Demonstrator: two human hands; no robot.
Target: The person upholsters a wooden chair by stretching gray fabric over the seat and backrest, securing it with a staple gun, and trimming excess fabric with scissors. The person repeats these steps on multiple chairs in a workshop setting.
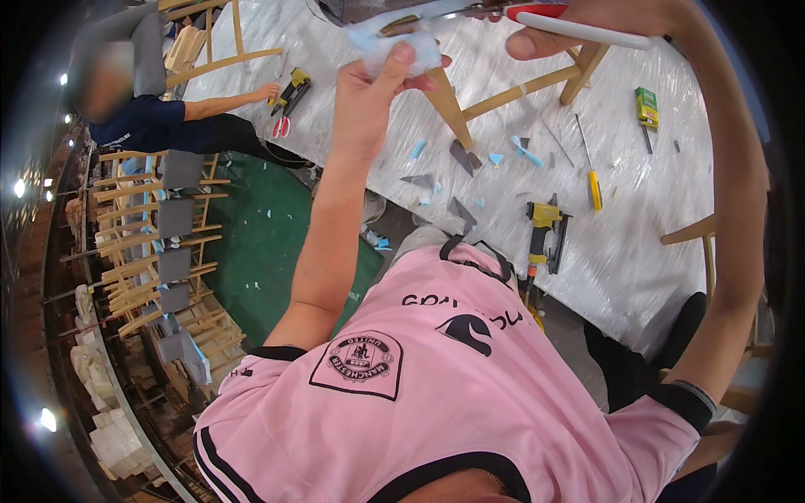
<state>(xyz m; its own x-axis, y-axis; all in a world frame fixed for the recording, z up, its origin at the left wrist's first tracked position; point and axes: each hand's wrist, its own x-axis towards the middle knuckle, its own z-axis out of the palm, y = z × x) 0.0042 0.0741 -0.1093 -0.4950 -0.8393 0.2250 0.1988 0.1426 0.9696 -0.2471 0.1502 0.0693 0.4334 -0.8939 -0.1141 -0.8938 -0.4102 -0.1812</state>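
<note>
Pinched between thumb and fingers, the left hand (373,80) has its grip closed on a piece of pale blue foam (394,42) at the top middle of the frame, above the counter (637,251). The foam looks soft and a bit crumpled, with an uneven edge. The left forearm rises straight from the lower middle, elbow bent.

To the right, the right hand (579,25) closes its grip on the scissors (520,17), which have red and white handles; the metal blades point left and touch the foam. The right arm curves along the right edge of the frame.

Below the hands, the counter is covered with shiny wrinkled plastic film. On it lie small blue and grey scraps (457,159), a yellow staple gun (545,230) and a wooden chair frame (520,88).
</note>
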